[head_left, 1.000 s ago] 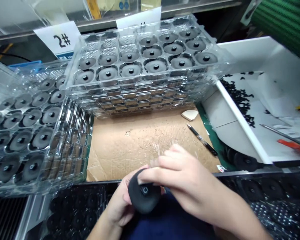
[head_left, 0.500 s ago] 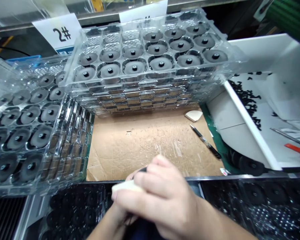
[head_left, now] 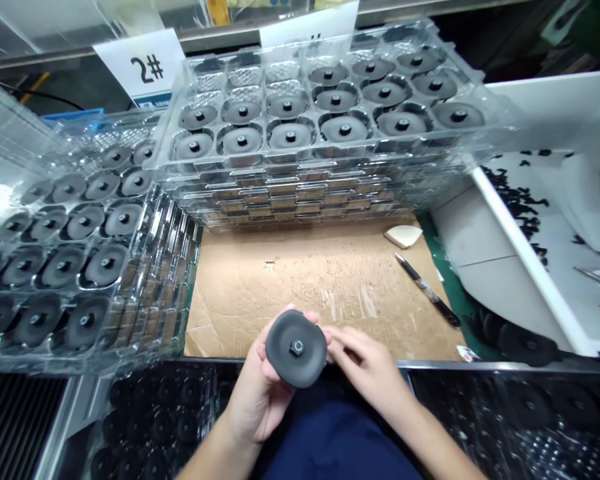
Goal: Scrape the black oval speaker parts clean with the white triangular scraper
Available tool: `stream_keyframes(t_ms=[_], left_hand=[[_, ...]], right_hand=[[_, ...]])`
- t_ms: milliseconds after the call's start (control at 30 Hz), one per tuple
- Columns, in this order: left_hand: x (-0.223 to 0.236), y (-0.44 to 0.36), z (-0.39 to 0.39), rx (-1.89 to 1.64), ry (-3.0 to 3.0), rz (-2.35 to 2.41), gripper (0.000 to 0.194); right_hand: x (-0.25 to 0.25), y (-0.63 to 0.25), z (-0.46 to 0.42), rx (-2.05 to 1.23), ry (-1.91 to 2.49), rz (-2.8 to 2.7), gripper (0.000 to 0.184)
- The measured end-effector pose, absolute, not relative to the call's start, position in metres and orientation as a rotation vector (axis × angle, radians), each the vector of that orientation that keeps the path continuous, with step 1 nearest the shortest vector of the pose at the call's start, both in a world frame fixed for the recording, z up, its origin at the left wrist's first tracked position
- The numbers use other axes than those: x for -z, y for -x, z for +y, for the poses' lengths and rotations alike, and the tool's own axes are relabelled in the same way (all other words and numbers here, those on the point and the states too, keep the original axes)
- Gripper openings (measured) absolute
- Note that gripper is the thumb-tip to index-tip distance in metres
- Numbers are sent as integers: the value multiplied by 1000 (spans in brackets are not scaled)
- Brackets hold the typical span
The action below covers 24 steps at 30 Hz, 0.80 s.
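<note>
My left hand [head_left: 257,393] holds a round black disc [head_left: 296,348] with a small hub in its middle, face up, just over the near edge of a cardboard sheet [head_left: 320,280]. Its fingers wrap round the disc's left side and back. My right hand [head_left: 367,367] sits beside the disc's right edge with its fingers loosely curled and its fingertips at the rim. Whether the right fingers grip the disc or only touch it is unclear.
Stacks of clear blister trays full of the same discs stand behind [head_left: 325,113] and at the left [head_left: 75,227]. A pen [head_left: 427,291] and a pale wedge [head_left: 404,235] lie on the cardboard's right. A white bin [head_left: 530,267] with small black parts is at the right. Dark trays [head_left: 155,420] lie near me.
My right hand, which covered the disc with a pale pad half a second ago, has drawn back to the right. The disc now shows face up in my left hand.
</note>
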<state>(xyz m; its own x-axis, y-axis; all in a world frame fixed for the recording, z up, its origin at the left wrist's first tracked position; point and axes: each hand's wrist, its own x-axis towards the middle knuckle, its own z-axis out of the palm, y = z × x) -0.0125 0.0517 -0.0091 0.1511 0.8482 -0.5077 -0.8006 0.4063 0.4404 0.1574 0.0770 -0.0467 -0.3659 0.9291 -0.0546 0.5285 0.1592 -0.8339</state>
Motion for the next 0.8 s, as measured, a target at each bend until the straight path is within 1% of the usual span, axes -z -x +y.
stream_keyframes(t_ms=[100,200,267,333,400,467,567,600,700,733,800], left_hand=[[7,8,48,-1189,-90,814,47],[5,5,44,-1198,-124,813,51],[2,5,41,-1205,-137,811,48],[-1,6,37,-1239,-129,830,45],[-3,4,34,-1271,-113,871,50],[-4,1,30,-1233,-115,885,50],[-6,-2,27,-1171,-136,863,39],[-6,-2,26,-1182,-136,842,40],[-11,4,22,-1238,-116,759,53],[-13,5,20,-1239,-116,746,56],[-18,4,16,-1227,-119,765,60]], right_hand=[[8,-154,84,-938,1416,-1812,23],[-31,-138,81,-713,1161,-1851,25],[-45,-127,75,-705,972,-1989,26],[-49,-121,70,-831,897,-2104,26],[-49,-119,69,-942,901,-2153,23],[-48,-117,70,-889,938,-2099,21],[-49,-118,66,-704,939,-1992,23],[-49,-121,62,-707,895,-2004,24],[-54,-138,49,-845,805,-2135,24],[-55,-145,45,-861,842,-2157,24],[-59,-154,40,-776,990,-2166,23]])
